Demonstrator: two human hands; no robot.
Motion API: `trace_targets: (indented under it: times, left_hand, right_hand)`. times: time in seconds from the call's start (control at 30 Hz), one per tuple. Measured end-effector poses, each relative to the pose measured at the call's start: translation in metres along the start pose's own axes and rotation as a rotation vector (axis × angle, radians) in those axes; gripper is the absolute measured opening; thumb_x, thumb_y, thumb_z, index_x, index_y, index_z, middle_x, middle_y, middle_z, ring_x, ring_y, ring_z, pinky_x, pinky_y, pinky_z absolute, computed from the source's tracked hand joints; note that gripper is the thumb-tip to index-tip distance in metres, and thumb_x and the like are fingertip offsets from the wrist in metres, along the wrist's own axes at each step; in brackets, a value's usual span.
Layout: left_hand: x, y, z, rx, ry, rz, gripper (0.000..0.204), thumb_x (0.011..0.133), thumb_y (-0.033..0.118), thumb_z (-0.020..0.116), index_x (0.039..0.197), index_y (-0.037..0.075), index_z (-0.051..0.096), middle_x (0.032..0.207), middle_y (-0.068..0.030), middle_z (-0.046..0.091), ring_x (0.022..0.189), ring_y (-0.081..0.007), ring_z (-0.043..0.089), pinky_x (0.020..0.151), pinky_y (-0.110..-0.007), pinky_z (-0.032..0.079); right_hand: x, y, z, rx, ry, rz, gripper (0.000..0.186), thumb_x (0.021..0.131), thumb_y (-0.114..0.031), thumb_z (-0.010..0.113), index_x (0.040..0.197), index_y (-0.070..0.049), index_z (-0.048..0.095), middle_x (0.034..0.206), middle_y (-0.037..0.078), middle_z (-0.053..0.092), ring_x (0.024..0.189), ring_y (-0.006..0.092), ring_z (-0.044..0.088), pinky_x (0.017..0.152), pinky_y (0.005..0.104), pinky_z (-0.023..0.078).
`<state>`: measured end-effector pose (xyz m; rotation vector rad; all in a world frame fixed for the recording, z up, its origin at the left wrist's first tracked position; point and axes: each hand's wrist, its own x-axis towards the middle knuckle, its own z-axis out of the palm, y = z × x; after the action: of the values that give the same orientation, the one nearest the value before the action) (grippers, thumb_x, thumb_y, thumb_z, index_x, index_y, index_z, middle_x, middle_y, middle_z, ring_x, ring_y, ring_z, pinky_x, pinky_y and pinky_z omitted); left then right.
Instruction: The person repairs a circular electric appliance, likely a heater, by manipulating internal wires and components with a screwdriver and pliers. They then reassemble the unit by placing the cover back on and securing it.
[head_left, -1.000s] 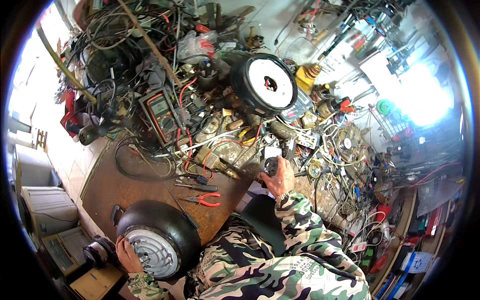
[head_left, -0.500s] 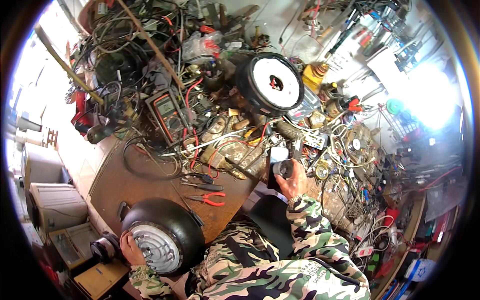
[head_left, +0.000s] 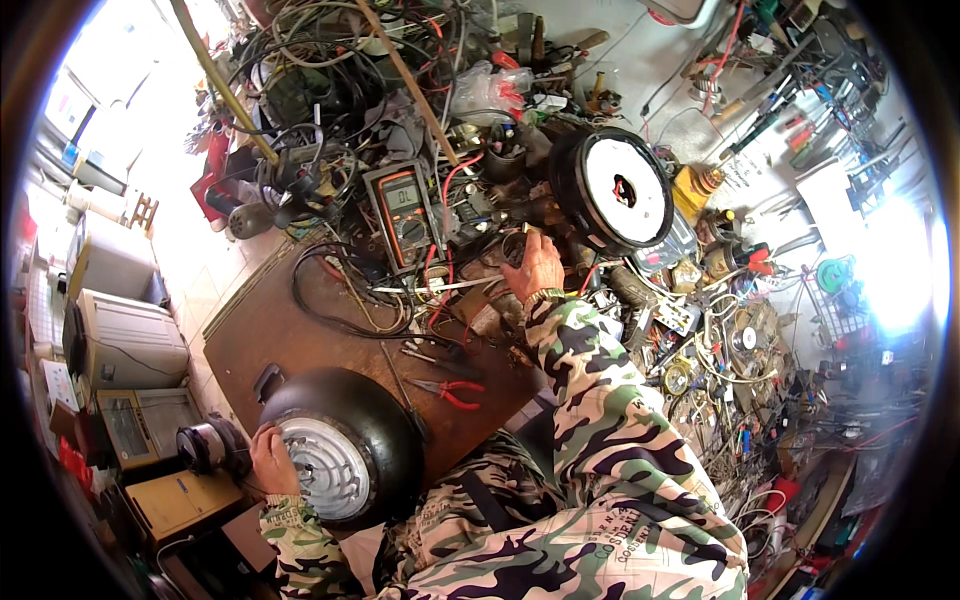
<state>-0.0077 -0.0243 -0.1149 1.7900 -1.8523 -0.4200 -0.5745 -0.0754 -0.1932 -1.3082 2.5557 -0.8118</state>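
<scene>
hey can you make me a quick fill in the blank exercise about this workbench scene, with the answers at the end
Of the left hand and the right hand, the one touching the black pot is the ____ one.
The pliers have ____ handles.
In the picture, the white disc lies to the ____ of the meter.
The sleeves have a ____ pattern.

Missing words: left; red; right; camouflage.

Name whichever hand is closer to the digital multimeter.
The right. The right hand is right of and slightly below the digital multimeter in view; the left hand is farther off, lower left, touching the black pot.
</scene>
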Motion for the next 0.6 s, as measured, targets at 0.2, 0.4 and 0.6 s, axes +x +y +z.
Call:
trace_targets:
  times: [0.2, 0.4, 0.6]
  left_hand:
    - [0.007, 0.014, 0.005, -0.033, -0.031, 0.024, 0.028, 0.098, 0.015, 0.060, 0.113, -0.004, 0.072, 0.119, -0.0243, 0.071, 0.116, -0.0420, 0.066, 0.105, -0.046, 0.049]
    - [-0.001, 0.021, -0.003, -0.020, 0.000, -0.105, 0.028, 0.100, 0.022, 0.062, 0.110, -0.001, 0.076, 0.125, -0.0196, 0.073, 0.121, -0.0364, 0.065, 0.107, -0.045, 0.049]
    - [-0.030, 0.009, -0.036, -0.202, 0.203, -0.218, 0.028, 0.104, 0.018, 0.061, 0.120, -0.002, 0.071, 0.129, -0.0174, 0.072, 0.119, -0.0266, 0.069, 0.102, -0.036, 0.051]
  right_hand:
    - [-0.008, 0.026, 0.006, 0.024, 0.065, -0.041, 0.106, 0.073, -0.027, 0.092, 0.160, -0.001, 0.037, 0.150, 0.033, 0.052, 0.139, 0.0486, 0.051, 0.114, 0.0505, 0.047]
    - [-0.097, 0.031, -0.015, 0.140, 0.066, -0.178, 0.047, 0.088, -0.018, 0.081, 0.127, 0.002, 0.065, 0.120, 0.025, 0.068, 0.113, 0.0456, 0.064, 0.097, 0.0523, 0.052]
    - [-0.209, 0.010, -0.015, 0.244, -0.306, -0.146, 0.037, 0.087, -0.011, 0.079, 0.120, 0.003, 0.069, 0.105, 0.019, 0.072, 0.093, 0.0353, 0.072, 0.084, 0.0446, 0.057]
